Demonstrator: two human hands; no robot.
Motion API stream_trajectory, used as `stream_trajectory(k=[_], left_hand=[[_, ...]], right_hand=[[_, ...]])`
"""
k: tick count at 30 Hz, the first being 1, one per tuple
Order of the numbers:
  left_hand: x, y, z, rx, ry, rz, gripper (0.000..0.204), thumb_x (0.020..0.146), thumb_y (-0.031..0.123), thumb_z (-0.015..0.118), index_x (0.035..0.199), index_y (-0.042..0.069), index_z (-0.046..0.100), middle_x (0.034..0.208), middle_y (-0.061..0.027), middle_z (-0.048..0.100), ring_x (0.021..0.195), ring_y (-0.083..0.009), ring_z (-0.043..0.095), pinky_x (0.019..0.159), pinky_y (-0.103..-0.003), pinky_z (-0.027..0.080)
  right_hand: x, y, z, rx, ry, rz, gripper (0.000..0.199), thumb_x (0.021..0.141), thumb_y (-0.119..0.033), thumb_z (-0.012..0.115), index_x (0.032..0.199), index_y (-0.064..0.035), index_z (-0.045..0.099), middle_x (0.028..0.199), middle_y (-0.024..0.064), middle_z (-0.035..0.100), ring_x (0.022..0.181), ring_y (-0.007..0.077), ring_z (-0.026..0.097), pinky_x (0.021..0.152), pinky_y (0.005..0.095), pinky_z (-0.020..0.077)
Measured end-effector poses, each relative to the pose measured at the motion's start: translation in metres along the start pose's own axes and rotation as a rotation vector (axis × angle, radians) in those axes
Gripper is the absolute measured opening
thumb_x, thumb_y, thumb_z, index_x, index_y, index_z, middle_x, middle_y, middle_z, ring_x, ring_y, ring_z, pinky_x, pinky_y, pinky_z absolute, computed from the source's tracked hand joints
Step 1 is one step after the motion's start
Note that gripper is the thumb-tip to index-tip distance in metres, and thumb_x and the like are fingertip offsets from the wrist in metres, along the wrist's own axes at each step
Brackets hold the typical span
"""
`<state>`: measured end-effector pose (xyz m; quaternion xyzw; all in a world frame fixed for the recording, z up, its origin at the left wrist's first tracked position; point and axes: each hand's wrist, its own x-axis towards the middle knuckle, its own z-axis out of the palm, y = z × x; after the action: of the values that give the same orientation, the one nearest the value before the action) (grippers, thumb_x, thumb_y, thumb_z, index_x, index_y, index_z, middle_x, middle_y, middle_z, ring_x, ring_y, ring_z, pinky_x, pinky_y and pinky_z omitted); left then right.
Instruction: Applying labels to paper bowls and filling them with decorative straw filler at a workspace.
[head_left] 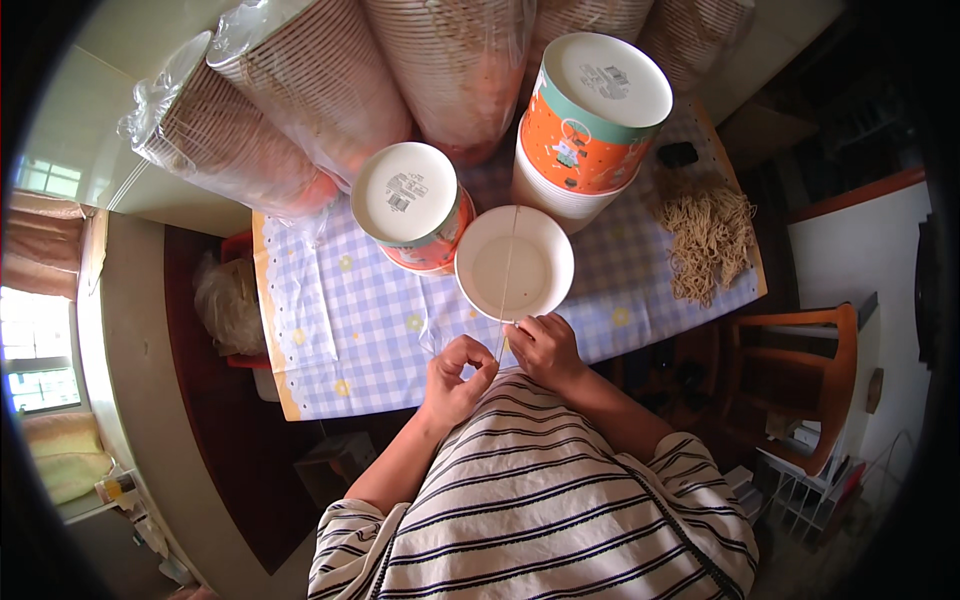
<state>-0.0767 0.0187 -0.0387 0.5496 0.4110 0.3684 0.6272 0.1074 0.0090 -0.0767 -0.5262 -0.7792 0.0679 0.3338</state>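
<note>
An open white paper bowl stands on the checked tablecloth right in front of me. A thin pale string runs taut across its mouth toward me. My left hand pinches the near end of the string just below the bowl's rim. My right hand touches the bowl's near rim and also grips the string. Two stacks of upturned orange-and-white paper bowls stand behind, a low one and a taller one.
Long sleeves of stacked bowls in clear plastic lie across the back of the table. A heap of tan strings lies at the right end, by a small dark object. A wooden chair stands to the right.
</note>
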Motion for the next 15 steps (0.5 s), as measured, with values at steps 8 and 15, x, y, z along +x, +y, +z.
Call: stream_trajectory(k=[8, 15], left_hand=[[0.008, 0.013, -0.004, 0.204, -0.06, 0.093, 0.005, 0.074, 0.004, 0.066, 0.077, 0.002, 0.062, 0.082, -0.008, 0.06, 0.078, -0.0205, 0.058, 0.072, -0.03, 0.046], [0.014, 0.027, 0.006, 0.366, -0.134, 0.224, 0.011, 0.069, 0.001, 0.069, 0.078, 0.003, 0.064, 0.084, -0.0094, 0.06, 0.081, -0.0226, 0.058, 0.077, -0.032, 0.046]], right_hand=[[0.014, -0.004, -0.024, 0.408, -0.006, 0.3, 0.039, 0.066, 0.0, 0.064, 0.104, -0.0089, 0.06, 0.083, 0.0084, 0.062, 0.072, 0.0295, 0.062, 0.065, 0.037, 0.0504], [0.058, 0.005, -0.061, 0.038, -0.24, -0.234, 0.027, 0.064, -0.004, 0.061, 0.091, -0.0051, 0.064, 0.114, 0.0113, 0.058, 0.11, 0.0319, 0.052, 0.106, 0.0516, 0.0299]])
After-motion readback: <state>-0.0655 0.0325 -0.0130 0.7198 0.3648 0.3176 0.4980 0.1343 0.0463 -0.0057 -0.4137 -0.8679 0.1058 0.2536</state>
